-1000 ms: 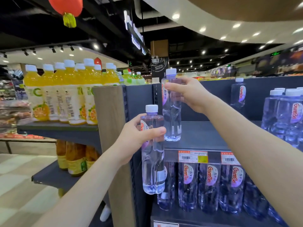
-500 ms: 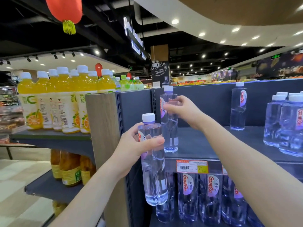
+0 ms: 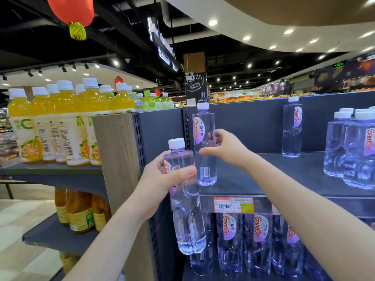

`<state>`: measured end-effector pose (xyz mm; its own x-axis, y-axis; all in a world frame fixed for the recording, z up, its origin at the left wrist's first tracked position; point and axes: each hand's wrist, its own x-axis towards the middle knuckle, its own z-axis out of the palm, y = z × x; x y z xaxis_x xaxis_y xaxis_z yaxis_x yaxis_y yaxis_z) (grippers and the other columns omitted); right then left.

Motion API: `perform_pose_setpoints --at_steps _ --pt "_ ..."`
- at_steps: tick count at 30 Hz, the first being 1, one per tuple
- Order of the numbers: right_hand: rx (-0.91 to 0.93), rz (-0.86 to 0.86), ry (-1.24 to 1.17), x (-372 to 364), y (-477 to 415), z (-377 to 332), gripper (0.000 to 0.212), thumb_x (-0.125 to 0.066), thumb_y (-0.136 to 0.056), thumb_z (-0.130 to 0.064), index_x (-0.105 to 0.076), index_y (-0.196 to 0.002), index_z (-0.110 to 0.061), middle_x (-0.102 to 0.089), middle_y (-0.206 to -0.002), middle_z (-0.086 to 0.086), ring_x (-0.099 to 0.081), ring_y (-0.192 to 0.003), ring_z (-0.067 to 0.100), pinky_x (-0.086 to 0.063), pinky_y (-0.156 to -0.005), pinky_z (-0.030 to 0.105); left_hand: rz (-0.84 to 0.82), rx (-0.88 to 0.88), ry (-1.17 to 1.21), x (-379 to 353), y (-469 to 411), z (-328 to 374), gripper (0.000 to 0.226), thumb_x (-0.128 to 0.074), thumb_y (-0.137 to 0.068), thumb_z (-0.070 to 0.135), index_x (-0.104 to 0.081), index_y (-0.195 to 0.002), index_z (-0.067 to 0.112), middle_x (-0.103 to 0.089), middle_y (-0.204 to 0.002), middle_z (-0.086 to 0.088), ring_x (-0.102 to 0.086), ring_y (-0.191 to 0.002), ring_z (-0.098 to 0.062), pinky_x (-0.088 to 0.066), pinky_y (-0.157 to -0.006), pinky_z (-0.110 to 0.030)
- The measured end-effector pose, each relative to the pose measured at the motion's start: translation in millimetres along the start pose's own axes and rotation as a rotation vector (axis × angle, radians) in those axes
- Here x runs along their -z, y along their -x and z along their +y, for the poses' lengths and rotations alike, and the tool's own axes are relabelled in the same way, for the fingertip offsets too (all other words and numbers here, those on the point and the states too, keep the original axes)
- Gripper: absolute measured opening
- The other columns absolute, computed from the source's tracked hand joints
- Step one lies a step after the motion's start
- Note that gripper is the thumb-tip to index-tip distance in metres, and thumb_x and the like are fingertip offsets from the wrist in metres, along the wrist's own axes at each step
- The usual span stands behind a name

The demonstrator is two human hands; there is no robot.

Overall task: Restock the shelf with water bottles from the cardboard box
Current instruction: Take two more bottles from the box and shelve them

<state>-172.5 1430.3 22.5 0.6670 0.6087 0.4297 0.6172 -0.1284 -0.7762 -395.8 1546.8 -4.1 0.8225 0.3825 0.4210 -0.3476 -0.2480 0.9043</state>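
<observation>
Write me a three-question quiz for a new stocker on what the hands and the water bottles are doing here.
1. True or false: the spare bottle that the left hand grips stands on the top shelf.
2. Multiple choice: where does the placed bottle, which the right hand holds, stand? A. at the left end of the top shelf; B. on the lower shelf; C. among the juice bottles.
3. Fill in: the lone bottle at the back of the top shelf has a ___ cap.

Key: 1 false, it is held in the air in front of the shelf edge. 2 A. 3 white.
</observation>
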Motion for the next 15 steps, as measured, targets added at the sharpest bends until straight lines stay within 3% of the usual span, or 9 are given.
perform_pose_setpoints --at_steps 2,4,6,9,12,15 --pt "-0.002 -0.040 -0.060 5 -4 8 0.058 -0.090 -0.073 -0.028 -0.062 -0.124 -0.025 -0.077 -0.108 -0.005 -0.073 -0.101 0.010 -0.055 -0.101 0.039 -0.006 -0.002 0.002 0 -1 -1 0.046 -0.091 -0.066 0.042 -0.075 -0.110 0.038 -0.080 -0.115 -0.010 -0.076 -0.109 -0.031 -0.048 -0.107 -0.068" --pt "-0.021 -0.082 -0.092 7 -6 15 0.067 -0.090 -0.067 -0.035 -0.060 -0.126 -0.028 -0.077 -0.108 -0.005 -0.074 -0.101 0.010 -0.054 -0.103 0.042 -0.002 -0.008 -0.003 1 -1 -1 0.047 -0.091 -0.068 0.041 -0.075 -0.112 0.036 -0.079 -0.116 -0.010 -0.075 -0.110 -0.035 -0.048 -0.106 -0.069" --pt "-0.040 -0.115 -0.040 5 -6 16 0.073 -0.090 -0.060 -0.042 -0.056 -0.124 -0.032 -0.076 -0.104 -0.003 -0.074 -0.097 0.015 -0.058 -0.095 0.042 -0.002 -0.010 -0.007 1 -3 0 0.047 -0.091 -0.068 0.040 -0.075 -0.113 0.035 -0.079 -0.116 -0.010 -0.075 -0.110 -0.035 -0.049 -0.106 -0.069" --pt "-0.041 -0.108 0.010 0 -3 18 0.059 -0.093 -0.066 -0.034 -0.060 -0.115 -0.031 -0.072 -0.091 0.000 -0.068 -0.080 0.016 -0.060 -0.081 0.042 -0.003 -0.010 0.004 2 -5 0 0.049 -0.090 -0.066 0.039 -0.075 -0.112 0.034 -0.080 -0.116 -0.008 -0.077 -0.108 -0.030 -0.052 -0.106 -0.062" --pt "-0.037 -0.079 -0.009 -4 -7 23 0.062 -0.093 -0.054 -0.046 -0.067 -0.109 -0.030 -0.075 -0.104 0.013 -0.072 -0.088 0.024 -0.061 -0.081 0.045 0.003 -0.006 0.001 3 -6 0 0.046 -0.091 -0.067 0.038 -0.075 -0.110 0.036 -0.080 -0.116 -0.008 -0.077 -0.109 -0.031 -0.051 -0.107 -0.063" --pt "-0.037 -0.050 -0.014 -7 -14 31 0.074 -0.088 -0.045 -0.056 -0.067 -0.111 -0.032 -0.075 -0.104 0.010 -0.073 -0.098 0.029 -0.062 -0.083 0.046 0.003 -0.002 -0.021 4 -8 1 0.043 -0.091 -0.073 0.034 -0.074 -0.112 0.037 -0.079 -0.117 -0.009 -0.076 -0.111 -0.033 -0.049 -0.107 -0.066"
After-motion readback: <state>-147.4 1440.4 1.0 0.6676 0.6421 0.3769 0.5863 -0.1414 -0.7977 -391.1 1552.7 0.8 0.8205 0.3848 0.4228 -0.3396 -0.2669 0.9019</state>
